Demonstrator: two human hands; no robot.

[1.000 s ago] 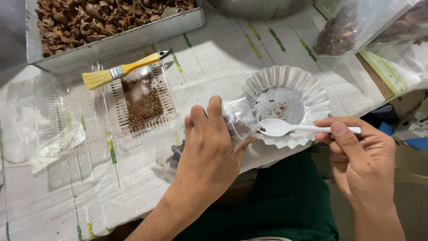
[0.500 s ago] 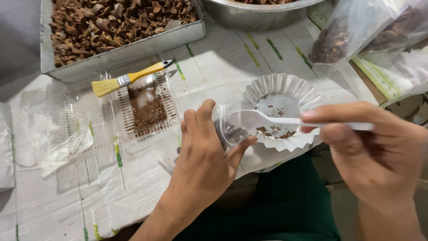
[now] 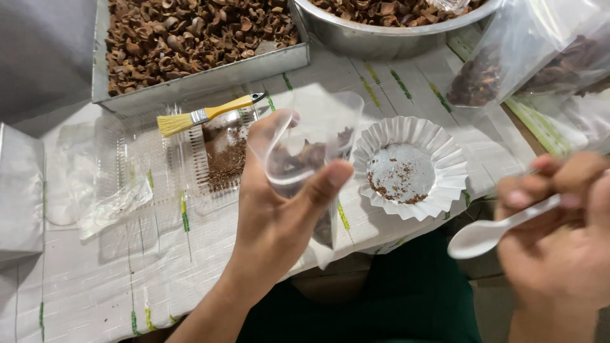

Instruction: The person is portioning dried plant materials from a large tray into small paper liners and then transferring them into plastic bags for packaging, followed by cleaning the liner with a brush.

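Observation:
My left hand [image 3: 279, 209] holds up a small clear plastic bag [image 3: 314, 143] with dark brown pieces inside, thumb pressed on its front. To the right, my right hand [image 3: 559, 235] grips a white plastic spoon [image 3: 489, 232], its empty bowl pointing left, off the table's front edge. Between the hands, on the table, sits a white fluted paper cup [image 3: 410, 166] with brown crumbs on its bottom.
A yellow-handled brush [image 3: 203, 115] lies across a clear tray [image 3: 222, 155] of brown powder. Behind are a metal tray [image 3: 190, 38] and a steel bowl [image 3: 381, 25] of brown shells. Clear bags [image 3: 527, 63] of dark pieces lie at right, an empty clear bag [image 3: 114, 197] at left.
My left hand has lifted the small bag up off the table. My right hand has drawn the spoon away from the paper cup, down and to the right.

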